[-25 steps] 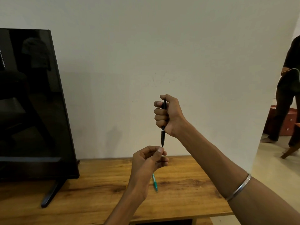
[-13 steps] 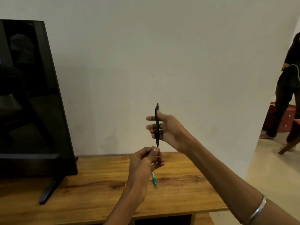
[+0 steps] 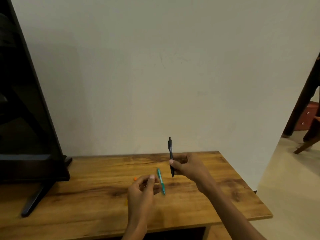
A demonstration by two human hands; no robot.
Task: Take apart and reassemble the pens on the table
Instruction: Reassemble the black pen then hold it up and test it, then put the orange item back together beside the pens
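Observation:
My right hand (image 3: 188,168) pinches a black pen (image 3: 171,154) upright, tip down, just above the wooden table (image 3: 225,196). A green pen (image 3: 161,181) lies on the table just left of the black one. My left hand (image 3: 142,189) hovers over the table beside the green pen, fingers loosely curled with thumb and forefinger close together; whether it holds a small part I cannot tell. An orange pen shows only as a tip (image 3: 135,178) and a sliver (image 3: 127,201) around my left hand.
A black monitor (image 3: 26,118) on a stand foot (image 3: 34,200) fills the table's left end. A plain wall runs behind. The table's right edge drops to a tiled floor, where a person's legs (image 3: 301,104) and a chair leg (image 3: 304,148) show.
Both hands have dropped toward the table, the right one carrying the black pen down with it. The view has tilted downward, and the left hand has moved apart from the pen tip.

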